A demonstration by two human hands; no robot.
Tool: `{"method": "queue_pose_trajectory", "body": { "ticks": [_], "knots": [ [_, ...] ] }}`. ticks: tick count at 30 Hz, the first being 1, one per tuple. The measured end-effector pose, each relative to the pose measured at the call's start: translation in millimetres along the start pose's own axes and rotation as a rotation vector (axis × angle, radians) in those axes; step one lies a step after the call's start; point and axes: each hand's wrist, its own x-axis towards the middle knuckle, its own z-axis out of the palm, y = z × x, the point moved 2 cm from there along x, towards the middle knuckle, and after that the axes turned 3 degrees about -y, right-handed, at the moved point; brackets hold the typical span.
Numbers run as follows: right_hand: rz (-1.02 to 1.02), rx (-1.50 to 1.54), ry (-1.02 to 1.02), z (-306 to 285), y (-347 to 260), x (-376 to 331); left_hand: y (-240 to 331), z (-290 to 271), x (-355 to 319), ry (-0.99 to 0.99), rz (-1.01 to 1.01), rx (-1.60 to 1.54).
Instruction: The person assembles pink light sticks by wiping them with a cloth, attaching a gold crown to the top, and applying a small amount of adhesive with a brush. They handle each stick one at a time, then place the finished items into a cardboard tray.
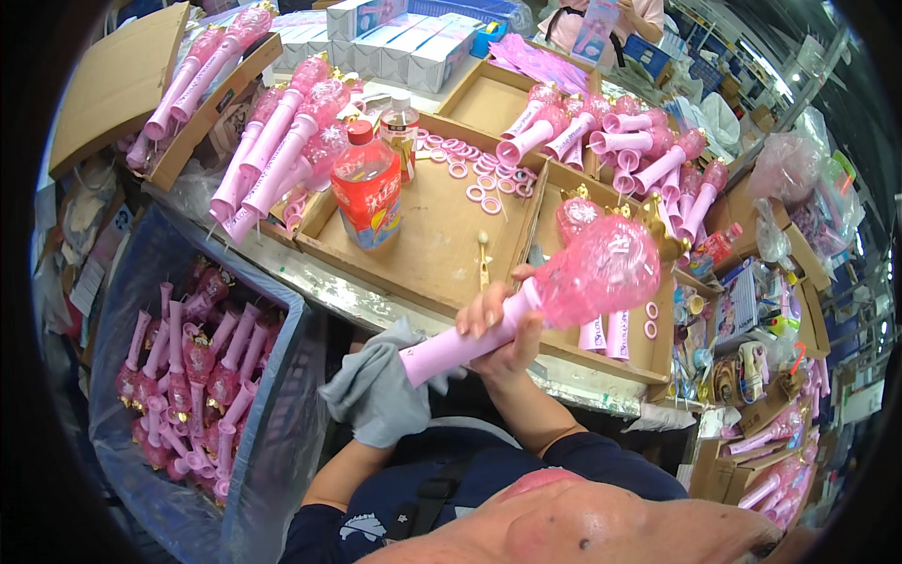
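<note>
Cluttered cardboard tray (423, 235) workbench, right hand (498, 329) grip closed on pink wand (545, 291), left hand (376, 390) clutching grey cloth

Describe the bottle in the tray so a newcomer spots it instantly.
Start at the big shallow cardboard tray in the middle of the bench, strewn with pink rings. At its left end stands the bottle: a red cap and a red-orange label. Everything beside it is a pink wand part; a smaller clear bottle sits behind it.

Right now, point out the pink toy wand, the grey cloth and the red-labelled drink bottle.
pink toy wand (601, 268), head view, on its clear pink head.
grey cloth (376, 395), head view, on its middle.
red-labelled drink bottle (366, 193), head view, on its label.
</note>
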Motion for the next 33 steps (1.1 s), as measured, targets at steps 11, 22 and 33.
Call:
{"method": "queue_pose_trajectory", "body": {
  "ticks": [11, 22, 33],
  "knots": [
    [0.288, 0.183, -0.734, 13, -14, 10, -43, 56, -15, -0.359, -0.708, -1.281],
    [0.975, -1.157, -0.483, 2, 16, -48, -31, -24, 25, 0.399, -0.298, -1.715],
    [0.908, -1.184, -0.561, -4, 18, -54, -46, -36, 20, 0.291, -0.421, -1.886]
  ]
}}
